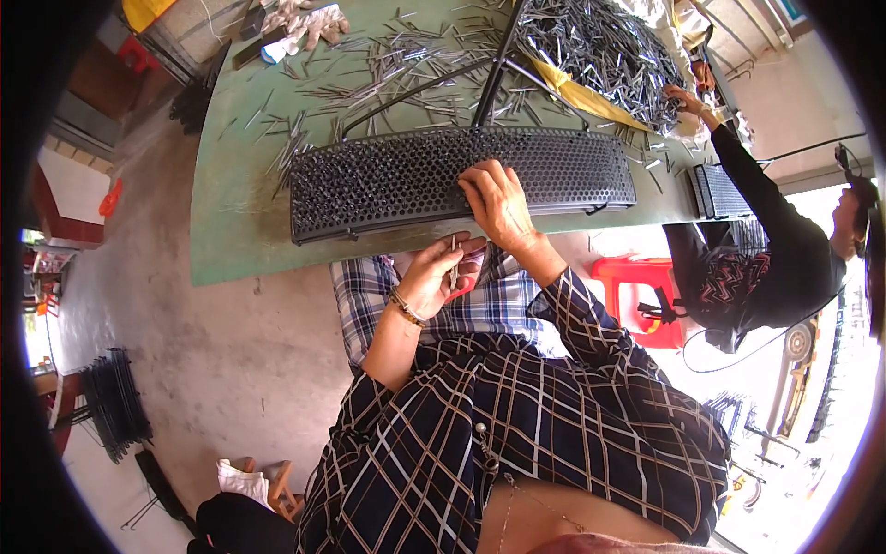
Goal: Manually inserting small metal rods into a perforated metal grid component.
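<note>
Right hand point(498, 205) rests flat on the perforated black tray point(388, 180); left hand point(434, 277) pinches a few metal pins point(453, 263). Looks early on tbh, since piles of loose pins point(600, 46) are lying on the green table point(231, 231).

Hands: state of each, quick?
Left hand: closed on a few thin metal pins.
Right hand: fingers bent, resting on the black perforated tray, holding nothing visible.

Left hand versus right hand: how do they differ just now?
The left hand is off the table, pinching a few thin metal pins over the lap; the right hand rests fingers-down on the black perforated tray. The left wrist wears a bracelet; the right is bare. Both sleeves are plaid.
</note>
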{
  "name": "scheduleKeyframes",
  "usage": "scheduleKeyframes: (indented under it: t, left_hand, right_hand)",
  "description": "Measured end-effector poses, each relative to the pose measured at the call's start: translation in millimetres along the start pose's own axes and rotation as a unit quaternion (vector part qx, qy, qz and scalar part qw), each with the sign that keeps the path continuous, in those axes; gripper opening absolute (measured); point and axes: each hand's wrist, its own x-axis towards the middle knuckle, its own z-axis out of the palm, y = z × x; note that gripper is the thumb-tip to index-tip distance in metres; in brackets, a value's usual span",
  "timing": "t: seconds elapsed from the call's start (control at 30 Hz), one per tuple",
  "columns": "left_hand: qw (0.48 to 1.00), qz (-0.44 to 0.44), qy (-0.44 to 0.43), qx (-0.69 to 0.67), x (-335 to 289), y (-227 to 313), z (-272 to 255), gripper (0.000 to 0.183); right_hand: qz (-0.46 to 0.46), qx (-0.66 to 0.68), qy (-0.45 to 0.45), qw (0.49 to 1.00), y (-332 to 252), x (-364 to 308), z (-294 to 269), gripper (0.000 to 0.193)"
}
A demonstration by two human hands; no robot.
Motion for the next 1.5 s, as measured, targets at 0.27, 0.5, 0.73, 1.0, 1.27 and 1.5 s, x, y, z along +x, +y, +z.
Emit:
scheduleKeyframes:
  t: [0.27,0.5,0.73,1.0,1.27,1.5]
  left_hand:
    - [0.999,0.010,-0.040,-0.019,-1,-2,-17,0.029]
    - [0.996,0.078,0.004,0.047,-17,8,2,0.039]
    - [0.984,0.123,-0.018,0.130,-30,12,5,0.058]
    - [0.980,0.127,0.030,0.147,-25,3,25,0.053]
    - [0.988,0.066,0.024,0.139,-7,4,33,0.036]
    - [0.999,0.021,0.010,0.044,-5,4,29,0.034]
  right_hand:
    - [-0.004,-0.042,-0.118,0.992,-8,8,-1,0.009]
    - [0.150,0.132,-0.103,0.974,-28,-8,-24,0.013]
    - [0.298,0.341,-0.230,0.861,-56,-20,-28,0.020]
    - [0.354,0.459,-0.187,0.793,-40,-32,-30,0.017]
    - [0.385,0.490,-0.004,0.782,-20,-24,-37,0.015]
    - [0.280,0.270,0.062,0.919,7,3,-14,0.018]
